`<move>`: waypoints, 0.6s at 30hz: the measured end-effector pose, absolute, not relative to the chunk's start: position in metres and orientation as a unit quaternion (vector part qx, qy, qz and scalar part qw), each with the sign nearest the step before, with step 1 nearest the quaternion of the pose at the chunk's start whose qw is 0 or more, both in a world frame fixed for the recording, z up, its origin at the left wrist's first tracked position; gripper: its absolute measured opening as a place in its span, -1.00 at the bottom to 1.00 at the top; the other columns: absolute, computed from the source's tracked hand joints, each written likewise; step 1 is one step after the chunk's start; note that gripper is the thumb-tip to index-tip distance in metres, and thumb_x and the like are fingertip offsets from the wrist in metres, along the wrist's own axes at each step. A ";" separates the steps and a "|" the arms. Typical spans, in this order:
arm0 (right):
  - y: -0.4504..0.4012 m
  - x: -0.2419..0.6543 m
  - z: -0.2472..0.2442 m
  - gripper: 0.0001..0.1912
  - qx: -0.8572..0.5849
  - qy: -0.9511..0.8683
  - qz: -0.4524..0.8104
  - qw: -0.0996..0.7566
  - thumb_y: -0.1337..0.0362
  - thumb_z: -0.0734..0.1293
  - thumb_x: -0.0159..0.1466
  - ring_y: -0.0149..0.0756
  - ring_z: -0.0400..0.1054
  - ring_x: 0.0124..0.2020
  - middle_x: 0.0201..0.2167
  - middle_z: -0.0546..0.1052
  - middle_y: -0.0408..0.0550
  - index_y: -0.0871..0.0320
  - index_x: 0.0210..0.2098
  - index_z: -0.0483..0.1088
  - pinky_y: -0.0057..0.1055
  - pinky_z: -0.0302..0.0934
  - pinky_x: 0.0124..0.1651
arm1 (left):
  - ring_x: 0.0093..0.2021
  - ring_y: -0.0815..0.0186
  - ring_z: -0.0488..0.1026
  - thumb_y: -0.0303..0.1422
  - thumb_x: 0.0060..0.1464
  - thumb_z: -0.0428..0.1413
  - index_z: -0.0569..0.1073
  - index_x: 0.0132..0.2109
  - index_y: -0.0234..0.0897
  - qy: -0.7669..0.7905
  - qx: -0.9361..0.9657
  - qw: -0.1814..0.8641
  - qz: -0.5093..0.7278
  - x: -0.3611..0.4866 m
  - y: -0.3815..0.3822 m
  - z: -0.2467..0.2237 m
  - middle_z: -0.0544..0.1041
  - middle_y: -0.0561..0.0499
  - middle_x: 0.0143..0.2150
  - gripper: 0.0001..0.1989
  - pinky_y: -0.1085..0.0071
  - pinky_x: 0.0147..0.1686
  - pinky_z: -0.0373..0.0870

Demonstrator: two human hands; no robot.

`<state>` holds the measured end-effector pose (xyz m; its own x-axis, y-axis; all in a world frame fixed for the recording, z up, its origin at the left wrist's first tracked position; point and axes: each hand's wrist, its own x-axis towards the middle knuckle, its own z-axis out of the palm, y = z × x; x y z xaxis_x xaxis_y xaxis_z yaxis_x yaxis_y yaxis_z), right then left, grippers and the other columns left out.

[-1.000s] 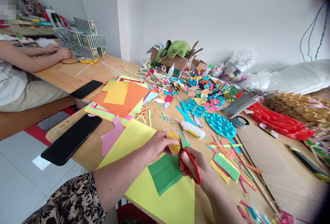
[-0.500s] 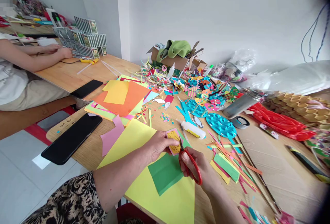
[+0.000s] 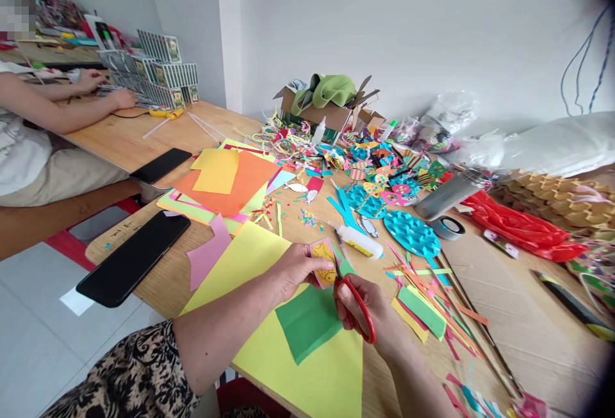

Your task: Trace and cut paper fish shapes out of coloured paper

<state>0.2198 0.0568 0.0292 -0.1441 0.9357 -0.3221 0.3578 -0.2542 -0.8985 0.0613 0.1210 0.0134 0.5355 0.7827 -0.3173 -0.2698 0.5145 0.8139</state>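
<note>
My left hand point(image 3: 294, 270) pinches a small stack of paper point(image 3: 323, 256), yellow with a drawn outline on top and pink beneath. Red-handled scissors point(image 3: 362, 309) are gripped in my right hand point(image 3: 368, 306), with their dark blades at the right edge of that paper. Below both hands, a green paper piece point(image 3: 307, 325) lies on a large yellow sheet point(image 3: 331, 379). A white glue bottle point(image 3: 359, 242) rests on its side just beyond the paper I hold.
Two black phones point(image 3: 134, 258) point(image 3: 161, 166) lie on the left. Orange paper point(image 3: 240, 187), blue dotted ovals point(image 3: 412, 234), paper strips point(image 3: 423, 309) and a metal flask point(image 3: 451, 193) cover the table. A utility knife point(image 3: 571, 302) lies at right. Another person's hands point(image 3: 120, 99) work at far left.
My hands, the paper and the scissors stay almost in the same place. At far left, the other person's hands have moved apart, one shifting leftward.
</note>
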 end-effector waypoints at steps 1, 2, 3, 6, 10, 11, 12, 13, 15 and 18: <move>0.057 0.220 0.030 -0.43 -0.594 -0.546 0.524 0.274 -0.29 0.30 0.05 -0.44 0.21 -0.70 -0.73 0.32 -0.22 0.11 -0.54 0.19 -0.50 0.00 -0.64 | -0.52 0.41 0.39 -0.30 -0.29 0.29 0.52 -0.37 -0.36 0.351 0.365 0.796 0.331 0.061 0.121 0.013 0.48 0.03 -0.50 -0.73 0.50 -0.53 0.22; 0.057 0.220 0.030 -0.42 -0.594 -0.546 0.524 0.272 -0.30 0.30 0.05 -0.44 0.20 -0.71 -0.73 0.32 -0.22 0.11 -0.54 0.19 -0.50 -0.01 -0.65 | -0.52 0.41 0.39 -0.29 -0.29 0.28 0.53 -0.36 -0.36 0.352 0.364 0.796 0.331 0.061 0.121 0.013 0.48 0.03 -0.50 -0.72 0.50 -0.53 0.22; 0.057 0.219 0.031 -0.42 -0.595 -0.546 0.524 0.270 -0.31 0.30 0.05 -0.44 0.19 -0.71 -0.73 0.32 -0.22 0.11 -0.53 0.19 -0.50 -0.01 -0.65 | -0.52 0.41 0.39 -0.29 -0.29 0.28 0.53 -0.36 -0.37 0.353 0.364 0.796 0.331 0.062 0.121 0.013 0.49 0.02 -0.50 -0.71 0.50 -0.54 0.22; 0.057 0.219 0.032 -0.42 -0.596 -0.548 0.523 0.267 -0.31 0.30 0.05 -0.44 0.19 -0.71 -0.73 0.33 -0.22 0.12 -0.51 0.22 -0.50 -0.02 -0.66 | -0.52 0.41 0.39 -0.28 -0.30 0.28 0.53 -0.34 -0.38 0.357 0.361 0.796 0.330 0.062 0.121 0.013 0.49 0.02 -0.49 -0.68 0.51 -0.55 0.22; 0.056 0.218 0.032 -0.44 -0.583 -0.551 0.526 0.281 -0.28 0.30 0.08 -0.46 0.18 -0.69 -0.72 0.32 -0.22 0.14 -0.51 0.24 -0.51 0.04 -0.63 | -0.51 0.41 0.39 -0.28 -0.32 0.28 0.53 -0.36 -0.39 0.357 0.362 0.795 0.331 0.062 0.122 0.013 0.48 0.02 -0.50 -0.68 0.50 -0.54 0.24; 0.056 0.218 0.032 -0.44 -0.582 -0.551 0.527 0.283 -0.27 0.30 0.08 -0.46 0.18 -0.69 -0.72 0.32 -0.22 0.14 -0.51 0.24 -0.51 0.05 -0.63 | -0.52 0.40 0.38 -0.27 -0.33 0.28 0.52 -0.36 -0.39 0.357 0.363 0.795 0.331 0.062 0.122 0.013 0.48 0.02 -0.51 -0.68 0.50 -0.54 0.24; 0.056 0.219 0.032 -0.44 -0.581 -0.550 0.529 0.283 -0.27 0.31 0.08 -0.46 0.18 -0.68 -0.72 0.32 -0.22 0.14 -0.51 0.25 -0.51 0.05 -0.62 | -0.52 0.40 0.38 -0.27 -0.33 0.28 0.52 -0.36 -0.40 0.356 0.364 0.795 0.331 0.062 0.122 0.013 0.48 0.02 -0.51 -0.68 0.50 -0.54 0.24; 0.056 0.219 0.032 -0.44 -0.581 -0.549 0.530 0.282 -0.27 0.31 0.08 -0.46 0.19 -0.69 -0.72 0.32 -0.22 0.14 -0.51 0.25 -0.51 0.06 -0.63 | -0.51 0.39 0.38 -0.27 -0.32 0.28 0.52 -0.36 -0.40 0.356 0.365 0.794 0.331 0.062 0.122 0.013 0.48 0.02 -0.51 -0.67 0.49 -0.54 0.24; 0.056 0.219 0.032 -0.44 -0.582 -0.548 0.531 0.281 -0.27 0.32 0.07 -0.45 0.19 -0.69 -0.72 0.32 -0.22 0.14 -0.51 0.24 -0.51 0.06 -0.63 | -0.51 0.39 0.39 -0.27 -0.31 0.28 0.52 -0.35 -0.39 0.355 0.369 0.794 0.328 0.062 0.122 0.012 0.48 0.02 -0.50 -0.67 0.48 -0.53 0.24; 0.056 0.219 0.032 -0.45 -0.584 -0.552 0.526 0.278 -0.27 0.31 0.07 -0.44 0.20 -0.69 -0.73 0.31 -0.23 0.13 -0.52 0.23 -0.50 0.05 -0.63 | -0.51 0.41 0.37 -0.28 -0.28 0.28 0.52 -0.34 -0.38 0.352 0.377 0.791 0.329 0.062 0.122 0.012 0.46 0.04 -0.50 -0.69 0.49 -0.52 0.23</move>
<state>0.2189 0.0563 0.0320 -0.1624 0.9374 -0.3080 0.3518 -0.2366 -0.9057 0.0617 0.1216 0.0120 0.5365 0.7855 -0.3084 -0.2551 0.4993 0.8280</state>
